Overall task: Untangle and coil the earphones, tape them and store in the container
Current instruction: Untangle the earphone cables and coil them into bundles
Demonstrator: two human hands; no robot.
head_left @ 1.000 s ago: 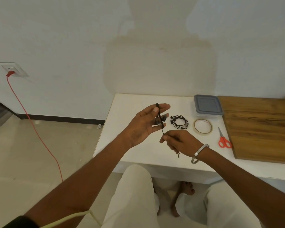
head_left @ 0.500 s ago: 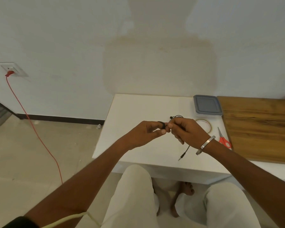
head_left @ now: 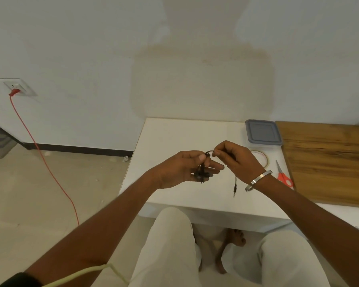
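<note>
Black earphones (head_left: 202, 174) are wound around the fingers of my left hand (head_left: 182, 169), which grips the coil above the white table (head_left: 174, 137). My right hand (head_left: 234, 160) pinches the cable close to the left hand's thumb. The loose end hangs below my right hand and ends in the jack plug (head_left: 234, 188). A tape roll (head_left: 261, 157) lies on the table, partly hidden behind my right hand. A lidded grey container (head_left: 262, 133) stands at the back of the table. Red-handled scissors (head_left: 284, 177) lie right of my right wrist.
A wooden board (head_left: 327, 160) covers the table's right part. A red cable (head_left: 44, 158) runs from a wall socket (head_left: 19, 88) down across the floor on the left. My knees and a bare foot show under the table's front edge.
My right hand rose from low near the table edge to meet my left hand. The left hand's fingers closed on the coil. The second coiled earphone on the table is now hidden behind my hands.
</note>
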